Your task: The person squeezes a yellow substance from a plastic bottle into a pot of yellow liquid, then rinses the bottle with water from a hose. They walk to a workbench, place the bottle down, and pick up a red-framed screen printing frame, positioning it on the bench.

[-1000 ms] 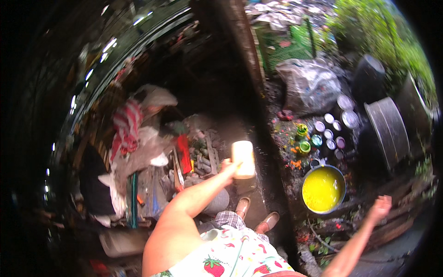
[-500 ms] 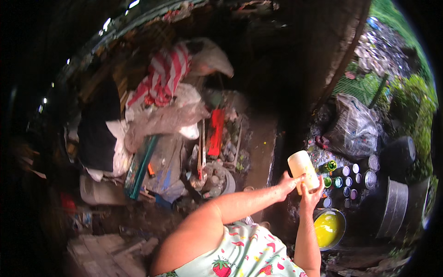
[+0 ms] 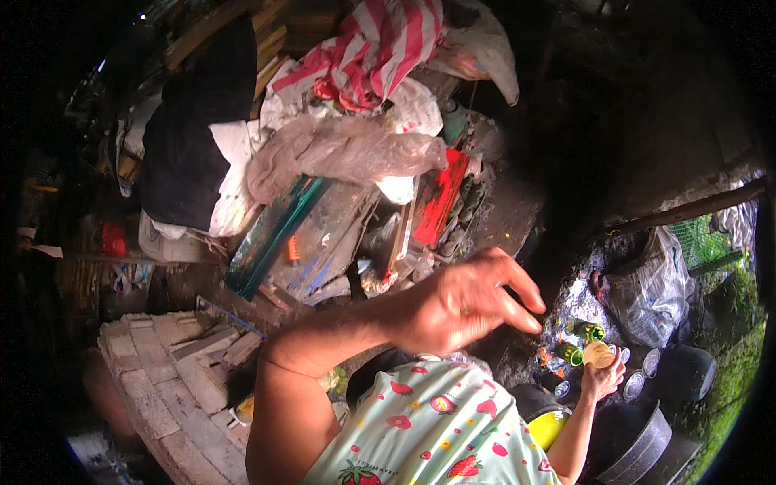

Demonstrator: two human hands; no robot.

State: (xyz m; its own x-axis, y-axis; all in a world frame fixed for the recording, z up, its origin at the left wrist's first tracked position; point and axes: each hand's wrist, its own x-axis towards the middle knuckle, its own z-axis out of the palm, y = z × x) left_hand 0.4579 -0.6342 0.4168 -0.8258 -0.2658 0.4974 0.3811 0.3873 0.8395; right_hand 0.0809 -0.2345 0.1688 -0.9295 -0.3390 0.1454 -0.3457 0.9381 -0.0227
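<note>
My left hand (image 3: 477, 303) is raised in front of my body, slightly blurred. Its fingers are bent and apart, with nothing seen between them. Out to the right, my right hand (image 3: 605, 378) is closed around a pale yellowish cylindrical container (image 3: 598, 354), seen nearly end-on. Small cans with silvery round tops, one a silver can (image 3: 634, 385), stand on the ground beside it, along with a green-stained can (image 3: 571, 353). Nearer my body is a dark bucket (image 3: 527, 398) of bright yellow liquid, partly hidden by my patterned shirt and right forearm.
A grey plastic sack (image 3: 651, 279) and dark tubs, one a ribbed basin (image 3: 638, 444), lie at the right. On the left are stacked pale blocks (image 3: 153, 356), a green board (image 3: 279, 234), a red board (image 3: 440, 198) and heaped cloth and plastic sheeting (image 3: 339, 153).
My left hand has let go of the container and come back leftward, nearer the camera. My right hand keeps the container, lowered among the cans. The view has turned left.
</note>
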